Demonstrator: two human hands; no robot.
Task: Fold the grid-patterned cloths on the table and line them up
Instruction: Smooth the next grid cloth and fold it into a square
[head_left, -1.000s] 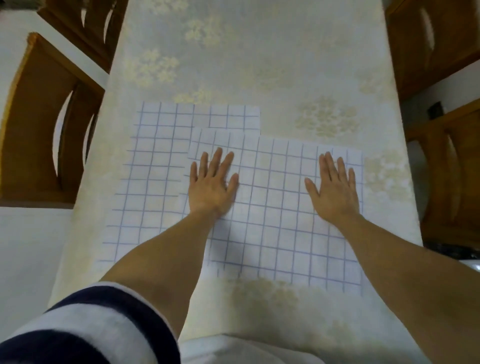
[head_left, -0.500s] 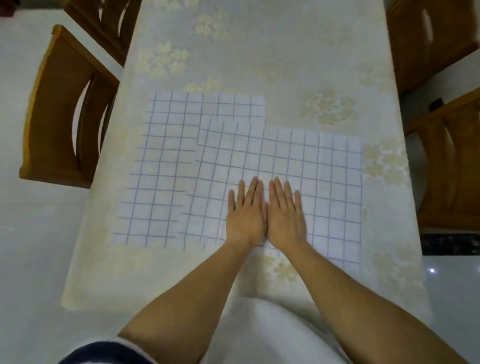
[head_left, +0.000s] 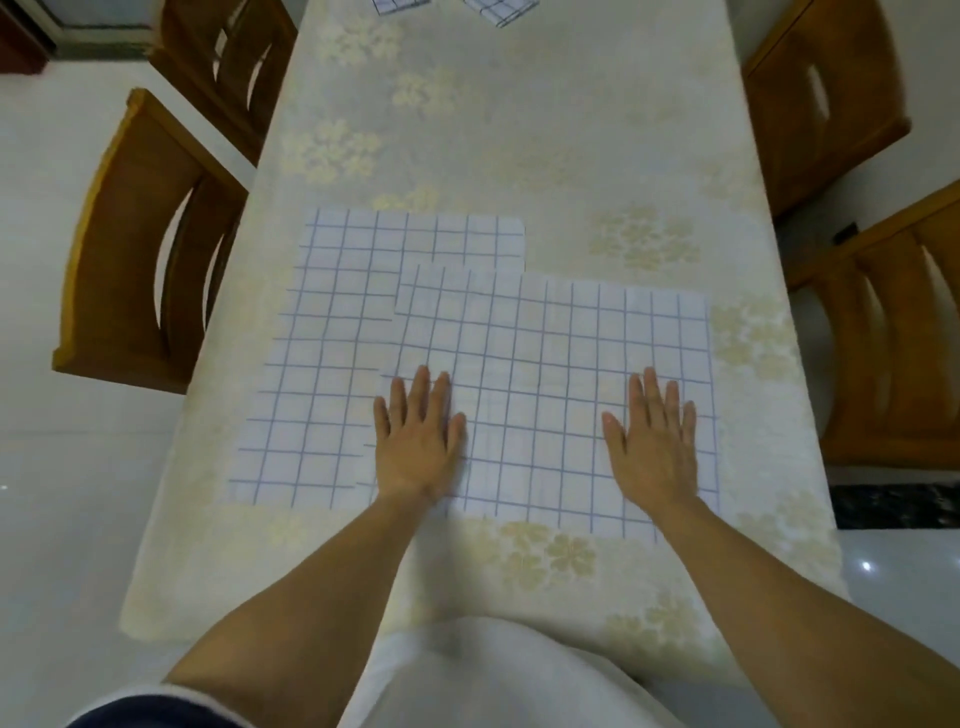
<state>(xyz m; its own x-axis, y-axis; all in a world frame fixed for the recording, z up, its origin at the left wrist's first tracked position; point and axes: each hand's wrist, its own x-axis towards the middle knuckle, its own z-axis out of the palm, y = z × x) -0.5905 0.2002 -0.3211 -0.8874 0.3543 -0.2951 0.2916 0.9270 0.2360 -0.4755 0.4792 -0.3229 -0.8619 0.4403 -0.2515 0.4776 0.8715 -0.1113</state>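
Note:
Two white cloths with a blue grid lie flat on the table (head_left: 519, 130). The right cloth (head_left: 550, 358) overlaps the right part of the left cloth (head_left: 332, 353). My left hand (head_left: 418, 441) lies flat, fingers apart, on the right cloth's near left edge. My right hand (head_left: 652, 441) lies flat on the same cloth near its right edge. Neither hand grips anything. Two more grid cloths, one (head_left: 397, 5) beside the other (head_left: 498, 10), show partly at the table's far end.
A pale floral tablecloth covers the table. Wooden chairs stand on the left (head_left: 150, 244) and on the right (head_left: 893, 332), with more further back on both sides. White floor lies around the table.
My hands slid from the cloth's middle together at its near edge, then apart again to its left and right sides. The view has tilted, showing the table's far end.

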